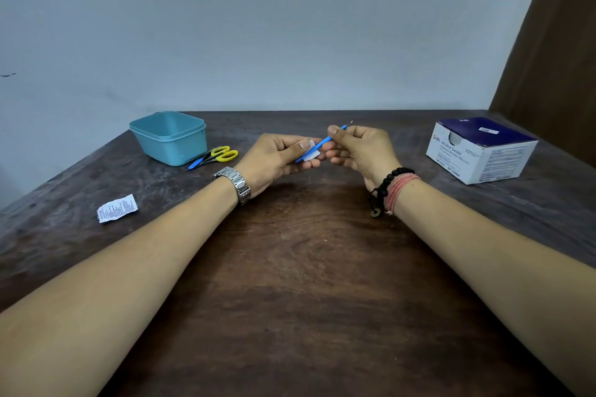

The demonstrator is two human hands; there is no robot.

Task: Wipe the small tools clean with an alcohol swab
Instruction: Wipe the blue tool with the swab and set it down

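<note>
Fingers pinch slim blue tool.

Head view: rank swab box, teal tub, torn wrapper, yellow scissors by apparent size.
1. swab box
2. teal tub, slightly smaller
3-4. yellow scissors and torn wrapper: similar, no ranking

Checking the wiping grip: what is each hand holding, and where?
The right hand pinches the blue tool near its metal tip; the left hand pinches the white swab round its handle.

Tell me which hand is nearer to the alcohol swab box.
Right. The right hand grips the blue tool mid-table, with bare table between it and the swab box at far right. The left hand sits farther left still.
</note>
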